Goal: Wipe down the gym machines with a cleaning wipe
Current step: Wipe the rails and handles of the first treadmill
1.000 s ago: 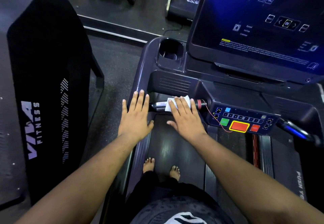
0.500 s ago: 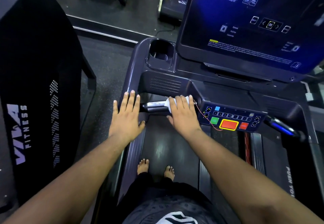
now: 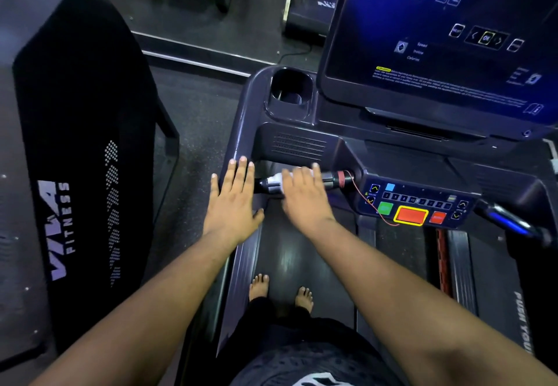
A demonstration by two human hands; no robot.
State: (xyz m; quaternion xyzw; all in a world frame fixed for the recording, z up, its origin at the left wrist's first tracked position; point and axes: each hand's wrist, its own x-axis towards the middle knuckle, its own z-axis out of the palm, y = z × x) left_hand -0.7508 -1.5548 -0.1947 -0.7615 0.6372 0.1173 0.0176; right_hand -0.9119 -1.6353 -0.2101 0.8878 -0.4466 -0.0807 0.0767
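Fingers straight, our right hand presses the white wipe onto the treadmill's handlebar — our left hand rests flat and open on the side rail beside it.

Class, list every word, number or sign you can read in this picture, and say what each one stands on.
"VIVA FITNESS": black neighbouring machine.
"OK", "Speed", "Incline", "Calories": treadmill screen.
"PUSH YOU", cut off: treadmill side rail.
Keypad digits: mostly blurred.
Screen's fine print: too small.
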